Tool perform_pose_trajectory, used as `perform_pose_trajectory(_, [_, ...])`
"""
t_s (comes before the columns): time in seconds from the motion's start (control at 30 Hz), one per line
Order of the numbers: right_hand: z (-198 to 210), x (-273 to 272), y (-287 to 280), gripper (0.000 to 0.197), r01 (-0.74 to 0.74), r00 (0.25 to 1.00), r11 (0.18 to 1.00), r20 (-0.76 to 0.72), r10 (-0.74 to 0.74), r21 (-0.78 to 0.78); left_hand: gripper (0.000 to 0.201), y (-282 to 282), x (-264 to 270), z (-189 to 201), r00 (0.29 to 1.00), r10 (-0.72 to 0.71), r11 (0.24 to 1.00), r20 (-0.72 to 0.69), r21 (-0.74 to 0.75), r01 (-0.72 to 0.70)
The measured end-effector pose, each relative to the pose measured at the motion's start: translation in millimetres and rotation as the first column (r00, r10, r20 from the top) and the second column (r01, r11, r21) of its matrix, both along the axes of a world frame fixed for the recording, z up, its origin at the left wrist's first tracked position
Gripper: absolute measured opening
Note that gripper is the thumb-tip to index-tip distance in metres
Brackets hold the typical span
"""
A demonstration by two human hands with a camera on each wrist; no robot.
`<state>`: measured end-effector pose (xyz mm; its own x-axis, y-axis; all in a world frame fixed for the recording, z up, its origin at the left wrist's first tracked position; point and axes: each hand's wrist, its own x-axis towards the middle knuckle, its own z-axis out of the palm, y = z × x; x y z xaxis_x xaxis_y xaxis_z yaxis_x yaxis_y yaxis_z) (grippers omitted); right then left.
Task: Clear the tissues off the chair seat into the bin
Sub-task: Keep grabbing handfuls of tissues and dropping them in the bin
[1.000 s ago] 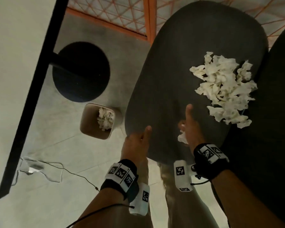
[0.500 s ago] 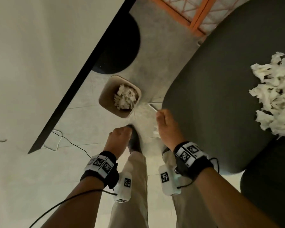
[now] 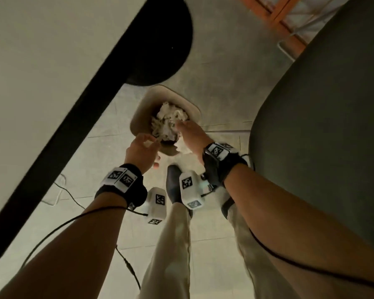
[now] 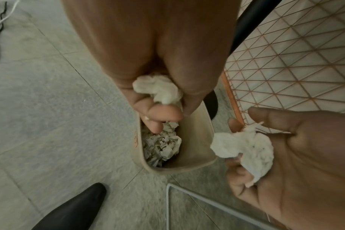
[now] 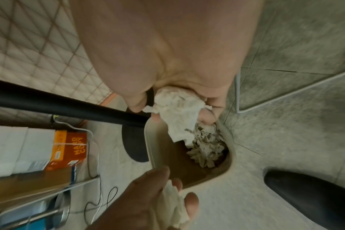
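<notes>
A beige bin [image 3: 142,108] stands on the floor, left of the dark chair seat [image 3: 322,126], with crumpled tissues [image 3: 170,117] heaped inside. My left hand [image 3: 151,143] hovers over the bin's near rim and grips a crumpled white tissue [image 4: 158,88]. Over the bin's right side, my right hand [image 3: 181,126] holds another tissue [image 5: 177,113], which hangs down toward the bin's mouth [image 5: 187,163]. The left wrist view shows that tissue [image 4: 244,144] cupped in the right hand's curled fingers. The tissue pile on the seat is out of view.
A black table edge [image 3: 80,117] runs diagonally on the left, with a round black base [image 3: 171,50] behind the bin. Cables [image 3: 69,193] lie on the floor. My black shoe [image 3: 174,184] stands just before the bin. A white wire frame [image 4: 197,200] and a paper box [image 5: 69,149] lie nearby.
Both hands have moved from the chair's front edge down and left to above the bin, each carrying a tissue. The view swung left, so the tissue pile left the frame.
</notes>
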<state>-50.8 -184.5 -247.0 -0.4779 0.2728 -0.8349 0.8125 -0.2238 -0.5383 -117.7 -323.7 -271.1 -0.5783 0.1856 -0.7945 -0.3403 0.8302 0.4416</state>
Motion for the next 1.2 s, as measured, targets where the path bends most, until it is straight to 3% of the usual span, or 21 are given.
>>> perform_pose_trajectory(0.17, [-10.4,-26.3,14.8,0.049,0.113,0.994,0.992,0.002,-0.113,-0.051,0.041,4.2,-27.8,-35.6,0.997,-0.057,0.998,-0.06,0.002,0.057])
perform_pose_trajectory(0.3, [-13.1,-33.3,21.0,0.044,0.264,0.964,0.949,0.026,-0.264,-0.174,0.058,13.9,-40.4,-36.4,0.992,-0.105,0.993,-0.067,0.055,0.108])
perform_pose_trajectory(0.37, [-12.4,-29.7,23.9,0.043,0.273,0.962,0.942,0.038,-0.271,-0.195,0.057,16.5,-44.7,-33.4,0.99,-0.111,0.992,-0.081,0.046,0.115])
perform_pose_trajectory(0.5, [-5.7,-12.3,27.3,0.047,0.267,0.963,0.928,0.04,-0.266,-0.259,0.057,13.9,-38.8,-13.6,0.993,0.029,0.999,-0.112,0.049,-0.023])
perform_pose_trajectory(0.63, [7.2,14.6,24.3,0.041,0.276,0.96,0.926,0.016,-0.281,-0.258,0.044,15.1,-14.9,19.2,0.995,0.022,0.996,-0.096,0.094,-0.013])
perform_pose_trajectory(0.83, [59.7,71.9,27.5,0.031,0.307,0.947,0.904,0.005,-0.32,-0.297,0.028,36.2,43.1,71.9,0.98,-0.178,0.978,-0.084,0.099,0.186])
perform_pose_trajectory(0.9, [79.7,96.2,33.3,0.032,0.339,0.934,0.881,0.004,-0.358,-0.329,0.011,46.6,65.2,86.0,0.955,-0.278,0.952,-0.1,0.101,0.288])
perform_pose_trajectory(1.03, [114.1,149.4,56.3,0.032,0.461,0.873,0.826,0.0,-0.487,-0.323,0.019,83.5,109.9,112.4,0.892,-0.433,0.881,-0.127,0.146,0.449])
perform_pose_trajectory(1.2, [134.8,206.7,99.7,0.025,0.608,0.777,0.755,-0.014,-0.63,-0.247,0.014,142.8,154.5,135.4,0.831,-0.546,0.803,-0.108,0.217,0.555])
